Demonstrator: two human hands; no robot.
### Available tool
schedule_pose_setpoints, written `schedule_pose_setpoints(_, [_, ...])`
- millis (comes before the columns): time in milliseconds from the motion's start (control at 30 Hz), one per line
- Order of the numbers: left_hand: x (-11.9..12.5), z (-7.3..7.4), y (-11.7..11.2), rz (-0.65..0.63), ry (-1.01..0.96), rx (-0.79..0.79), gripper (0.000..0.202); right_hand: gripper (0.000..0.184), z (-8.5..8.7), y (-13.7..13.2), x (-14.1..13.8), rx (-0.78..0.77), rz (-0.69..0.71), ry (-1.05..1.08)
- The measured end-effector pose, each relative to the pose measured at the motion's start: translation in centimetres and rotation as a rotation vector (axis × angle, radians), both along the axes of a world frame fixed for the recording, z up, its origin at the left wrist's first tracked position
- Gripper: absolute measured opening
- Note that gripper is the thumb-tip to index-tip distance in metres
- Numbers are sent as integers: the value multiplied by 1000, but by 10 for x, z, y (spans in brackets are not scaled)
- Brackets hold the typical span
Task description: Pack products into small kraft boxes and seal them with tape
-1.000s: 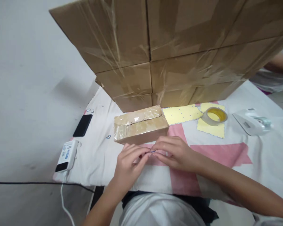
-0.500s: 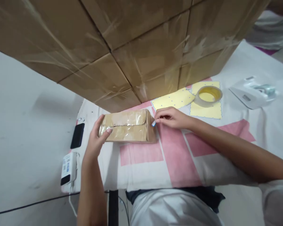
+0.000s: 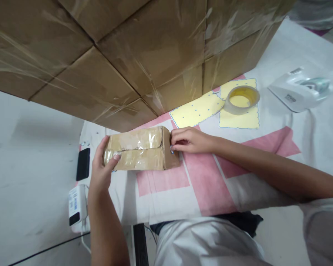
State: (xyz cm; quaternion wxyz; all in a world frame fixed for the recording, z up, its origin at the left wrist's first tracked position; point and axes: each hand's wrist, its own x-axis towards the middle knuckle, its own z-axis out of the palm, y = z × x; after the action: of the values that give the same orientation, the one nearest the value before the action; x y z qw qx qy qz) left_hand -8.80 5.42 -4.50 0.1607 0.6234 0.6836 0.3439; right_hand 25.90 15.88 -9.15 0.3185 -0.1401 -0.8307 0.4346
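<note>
A small cardboard box, its top flaps covered with glossy clear tape, lies on the cloth-covered table. My left hand is wrapped round its left end, thumb on top and fingers along the far side. At the box's right end face, my right hand has its fingers curled in a pinch against the cardboard. A small blue-and-white piece shows at the right fingertips; most of it is hidden, so its kind cannot be made out.
Large taped cartons stand stacked just beyond the box. On the right are a tape roll on yellow paper sheets and a white iron. Along the left edge lie a black phone and a white power unit with cables.
My right hand has come in against the box's right end, hiding more of the blue-and-white piece. My left hand keeps its grip. The whole view has shifted a little.
</note>
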Motion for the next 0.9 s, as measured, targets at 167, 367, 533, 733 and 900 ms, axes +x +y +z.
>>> schedule_pose_setpoints(167, [-1, -1, 4, 19, -97, 14, 66, 41, -2, -4, -3, -2, -196, -8])
schedule_pose_setpoints(367, [52, -3, -22, 313, 90, 360, 39, 59, -4, -17, -9, -100, -99, -23])
schedule_pose_setpoints(533, [140, -20, -54, 148, 329, 576, 66, 58, 0, -39, -20, -47, -140, -65])
schedule_pose_setpoints(733, [170, -36, -50, 199, 349, 574, 78, 54, -3, -44, -24, -41, -127, -33])
schedule_pose_setpoints(900, [160, -35, -47, 144, 376, 584, 69, 56, -9, -40, -26, -73, -123, -5])
